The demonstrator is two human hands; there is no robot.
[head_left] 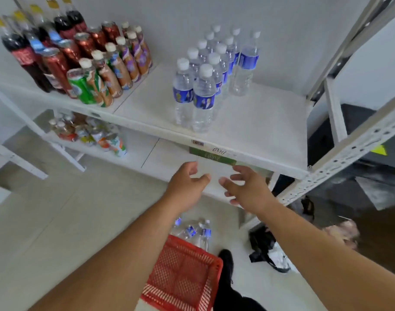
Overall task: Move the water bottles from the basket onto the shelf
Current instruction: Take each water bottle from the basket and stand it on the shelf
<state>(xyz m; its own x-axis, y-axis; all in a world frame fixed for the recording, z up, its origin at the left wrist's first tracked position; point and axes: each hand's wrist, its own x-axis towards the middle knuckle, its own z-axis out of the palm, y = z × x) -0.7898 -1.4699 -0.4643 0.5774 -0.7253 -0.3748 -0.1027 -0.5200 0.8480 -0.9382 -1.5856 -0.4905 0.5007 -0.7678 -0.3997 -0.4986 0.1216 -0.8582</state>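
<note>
A: What is seen of the hands?

B: Both are held out in front of the shelf (pixel 248 129), just below its near edge. The left hand (pixel 187 185) is empty, its fingers loosely curled, and nothing is gripped. The right hand (pixel 246 189) is likewise empty, with relaxed fingers turned toward the left one. The two are kept slightly apart.

A: Where are the water bottles found?

B: A block of water bottles (pixel 212 68) with white caps and blue labels is stood upright on the right part of the shelf, arranged in rows running from near to far. One more is set just right of the rows, toward the far side. Further bottles (pixel 195 232) are lain on their sides at the far end of the red basket (pixel 183 274), which is placed on the floor (pixel 57 221) below the hands. Their number cannot be told for certain, since that area is blurred; perhaps three or four.

A: And what else is carried by the shelf?

B: On the far left, dark cola bottles (pixel 23 50), red cans (pixel 57 66), a green can (pixel 79 86) and small bottles with cream caps (pixel 115 61) are lined up. On the lower shelf (pixel 138 151), left, more drinks (pixel 88 133) are grouped. A green label (pixel 212 156) is fixed to the near edge of the shelf, just above the hands.
</note>
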